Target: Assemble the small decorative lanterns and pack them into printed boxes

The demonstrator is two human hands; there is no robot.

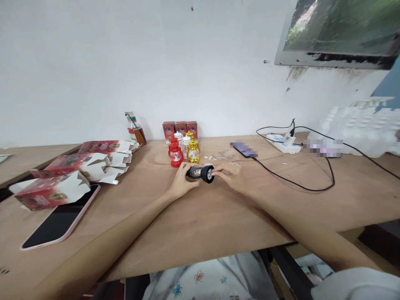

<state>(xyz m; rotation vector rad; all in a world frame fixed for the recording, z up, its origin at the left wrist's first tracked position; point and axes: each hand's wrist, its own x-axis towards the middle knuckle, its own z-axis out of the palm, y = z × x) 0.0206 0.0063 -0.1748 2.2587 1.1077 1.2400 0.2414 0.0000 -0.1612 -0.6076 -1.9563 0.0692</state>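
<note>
My left hand (181, 182) is wrapped round a small black toy lantern (204, 173) with a clear middle, held on its side just above the table. The lantern's base faces right and shows a pale underside. My right hand (230, 176) has its fingertips pinched together at that underside; whatever they hold is too small to make out. Behind the lantern stand a red lantern (175, 155), a gold lantern (193, 151) and white lanterns (185, 142), all upright. Small pale bits and thin pieces (225, 155) lie scattered behind my right hand.
Red printed boxes (179, 129) stand against the wall. At left, opened red boxes (53, 191) lie by a large phone (62, 221). A bottle (137, 132) leans near the wall. To the right are a phone (243, 149) on a black cable, a power strip (283, 143) and white trays (359, 125).
</note>
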